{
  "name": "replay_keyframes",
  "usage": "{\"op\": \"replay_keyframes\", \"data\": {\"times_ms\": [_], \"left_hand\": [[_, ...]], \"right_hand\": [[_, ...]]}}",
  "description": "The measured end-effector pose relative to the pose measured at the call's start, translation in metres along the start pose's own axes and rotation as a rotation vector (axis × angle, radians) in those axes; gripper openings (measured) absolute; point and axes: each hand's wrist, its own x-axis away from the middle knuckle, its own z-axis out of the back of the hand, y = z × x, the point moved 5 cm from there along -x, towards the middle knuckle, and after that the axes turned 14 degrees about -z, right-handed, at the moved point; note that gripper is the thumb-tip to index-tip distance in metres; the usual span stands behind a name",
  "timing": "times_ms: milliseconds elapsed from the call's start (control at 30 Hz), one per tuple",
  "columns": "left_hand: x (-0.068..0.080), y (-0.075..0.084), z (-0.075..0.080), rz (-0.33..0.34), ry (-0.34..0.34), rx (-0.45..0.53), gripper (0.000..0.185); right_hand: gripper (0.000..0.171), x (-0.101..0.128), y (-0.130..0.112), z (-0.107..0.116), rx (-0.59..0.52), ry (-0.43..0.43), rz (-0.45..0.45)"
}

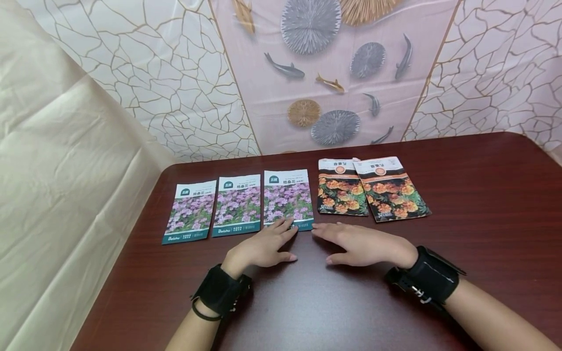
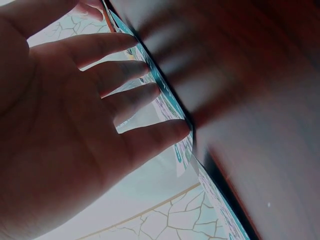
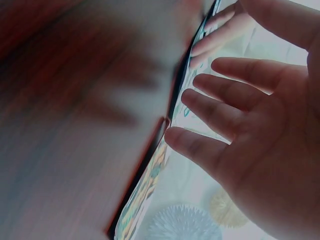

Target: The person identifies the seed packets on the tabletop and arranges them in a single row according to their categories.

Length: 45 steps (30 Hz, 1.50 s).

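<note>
Three flower seed packets with purple blooms stand in a row: a left one (image 1: pixel 190 212), a middle one (image 1: pixel 237 205) and a right one (image 1: pixel 287 195). My left hand (image 1: pixel 263 244) lies with spread, straight fingers over the lower edge of the right one; in the left wrist view its fingertips (image 2: pixel 184 128) meet the teal border. My right hand (image 1: pixel 366 243), fingers extended, has its fingertips by that packet's lower right corner. Beyond it are two orange marigold seed packets, a left one (image 1: pixel 342 189) and a tilted right one (image 1: pixel 393 190), their top corners meeting. Neither hand grips anything.
The packets lie flat on a dark red-brown table (image 1: pixel 483 204) with a rounded far edge. A patterned cloth (image 1: pixel 333 92) hangs behind it, and a pale cloth (image 1: pixel 57 170) drapes along the left side. Black straps (image 1: pixel 219 290) sit on both wrists.
</note>
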Motion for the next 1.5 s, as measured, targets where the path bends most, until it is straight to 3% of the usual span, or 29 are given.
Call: {"op": "replay_keyframes", "data": {"times_ms": [600, 967, 1500], "left_hand": [[-0.001, 0.000, 0.001, 0.030, 0.012, -0.029, 0.063], [0.001, 0.002, 0.003, 0.016, 0.047, -0.005, 0.064], [0.000, 0.011, 0.009, -0.040, 0.118, -0.058, 0.064]], "right_hand": [[0.056, -0.003, 0.000, -0.004, -0.001, -0.040, -0.021], [0.053, 0.018, 0.014, 0.020, -0.053, 0.062, -0.065], [0.055, 0.044, 0.041, 0.053, -0.077, 0.182, -0.158]]}}
